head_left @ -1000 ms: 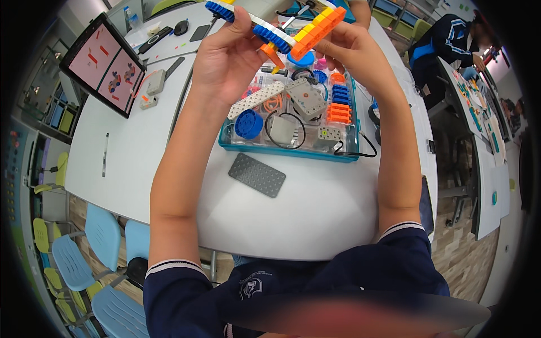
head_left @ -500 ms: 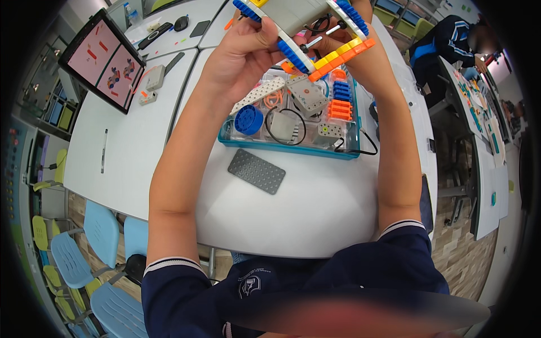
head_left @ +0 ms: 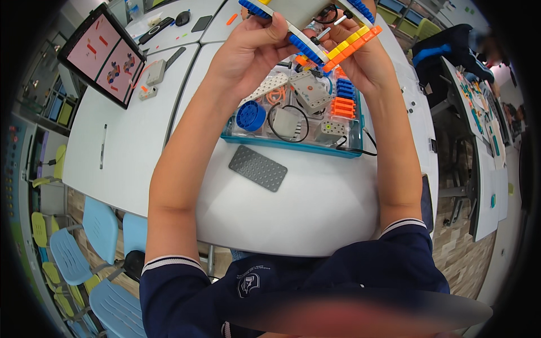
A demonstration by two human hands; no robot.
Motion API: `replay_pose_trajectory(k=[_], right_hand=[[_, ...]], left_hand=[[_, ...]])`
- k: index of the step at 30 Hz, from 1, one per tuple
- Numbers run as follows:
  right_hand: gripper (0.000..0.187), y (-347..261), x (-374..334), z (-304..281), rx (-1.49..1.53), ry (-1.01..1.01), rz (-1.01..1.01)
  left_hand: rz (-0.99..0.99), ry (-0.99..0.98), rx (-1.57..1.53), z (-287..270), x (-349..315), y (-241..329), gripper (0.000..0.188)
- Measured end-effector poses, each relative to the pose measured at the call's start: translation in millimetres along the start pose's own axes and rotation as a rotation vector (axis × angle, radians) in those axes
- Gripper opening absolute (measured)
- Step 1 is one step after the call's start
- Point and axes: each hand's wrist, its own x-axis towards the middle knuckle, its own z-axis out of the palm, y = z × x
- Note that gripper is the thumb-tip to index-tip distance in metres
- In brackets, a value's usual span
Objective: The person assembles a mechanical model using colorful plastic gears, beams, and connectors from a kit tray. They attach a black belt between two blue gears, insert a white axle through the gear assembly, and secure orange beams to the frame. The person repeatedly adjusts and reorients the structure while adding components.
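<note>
Raised above the parts tray is a building-block model (head_left: 307,17) with a grey body, blue toothed strips and a yellow and orange edge; its top runs out of view. My left hand (head_left: 253,50) grips it from the left, thumb against its side. On the right, my right hand (head_left: 360,62) is closed around the other side, with some fingers hidden behind the model. Grey and black pins stick out between the two hands. Under them sits the clear parts tray with a teal rim (head_left: 293,147), holding a blue wheel (head_left: 251,116), grey motor blocks (head_left: 310,93), cables and orange toothed pieces (head_left: 343,107).
A grey studded plate (head_left: 257,168) lies on the white table in front of the tray. To the left stand a tablet (head_left: 104,56), a pen (head_left: 103,146) and small grey blocks (head_left: 155,73). Another person (head_left: 451,53) bends over a table at the right. Blue chairs (head_left: 76,256) stand lower left.
The model has shifted slightly right and turned a little in my hands. My right hand's fingers have moved near the pins. The person at the right leans lower.
</note>
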Motion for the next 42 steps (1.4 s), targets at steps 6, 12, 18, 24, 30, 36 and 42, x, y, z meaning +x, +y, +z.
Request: replay_pose_trajectory(k=[6, 12, 18, 24, 30, 36, 42], right_hand=[[0.021, 2, -5, 13, 0.205, -0.132, -0.038], [0.022, 4, -8, 10, 0.178, -0.12, 0.08], [0.029, -8, 0, -10, 0.277, -0.339, 0.157], [0.033, -45, 0, -1, -0.217, -0.066, 0.162], [0.016, -52, -12, 29, -0.78, 0.313, -0.499], [0.017, -49, -26, 52, -1.427, 0.132, -0.701], [0.018, -41, -27, 57, -1.382, 0.121, -0.701]], left_hand=[[-0.065, 0.092, 0.007, -10, -3, -3, 0.05], [-0.042, 0.126, 0.08, -12, -1, -8, 0.05], [-0.006, 0.113, 0.044, -21, 0, -5, 0.043], [0.042, 0.175, 0.04, -24, 3, -7, 0.025], [0.063, 0.211, 0.008, -28, 5, -14, 0.021], [0.035, 0.217, 0.058, -21, 5, -17, 0.027], [0.057, 0.222, 0.127, -7, 3, -20, 0.035]])
